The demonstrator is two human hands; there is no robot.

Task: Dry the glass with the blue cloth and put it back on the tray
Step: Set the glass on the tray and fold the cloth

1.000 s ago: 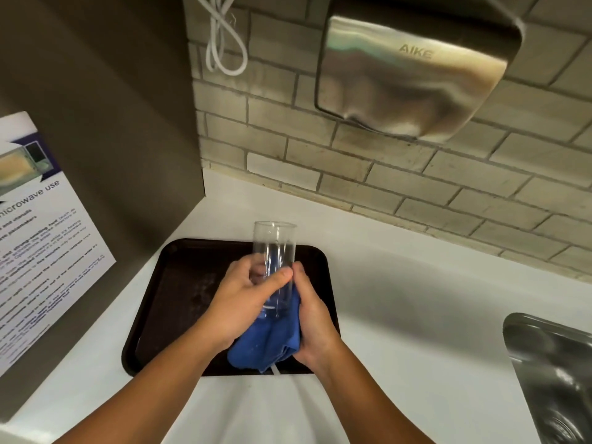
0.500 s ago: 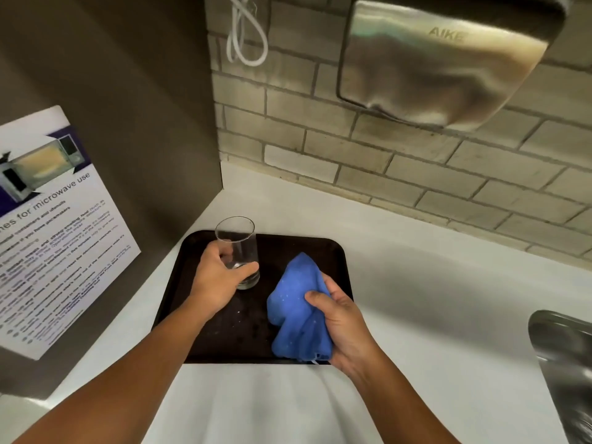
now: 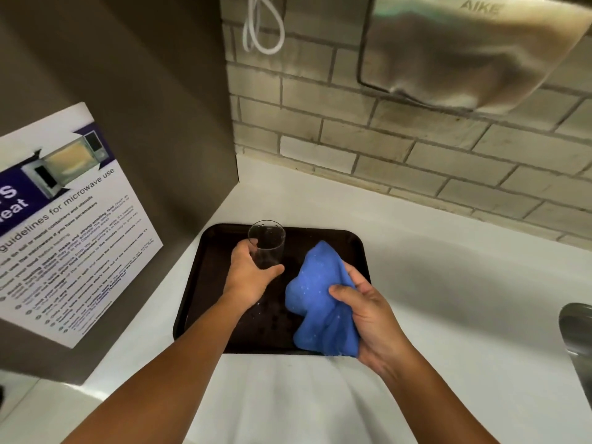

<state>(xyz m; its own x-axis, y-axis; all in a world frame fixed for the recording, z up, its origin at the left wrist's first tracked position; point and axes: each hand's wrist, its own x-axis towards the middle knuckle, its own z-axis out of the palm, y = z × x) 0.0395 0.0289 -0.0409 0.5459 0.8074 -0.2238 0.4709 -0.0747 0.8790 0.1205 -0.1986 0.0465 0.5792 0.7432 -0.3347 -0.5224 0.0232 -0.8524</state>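
A clear drinking glass stands upright over the far left part of the dark tray, and my left hand is wrapped around its lower half. Whether its base touches the tray is hidden by my fingers. The crumpled blue cloth hangs over the tray's right side, apart from the glass, gripped from the right by my right hand. Small water drops dot the tray between my hands.
The tray lies on a white counter in a corner. A brown side panel with a microwave-use poster stands to the left. A tiled wall with a metal hand dryer is behind. A steel sink edge shows at right.
A second ago both hands held the glass raised inside the cloth. They have since separated: the left hand brought the glass down to the tray's far left, the right hand carried the cloth right.
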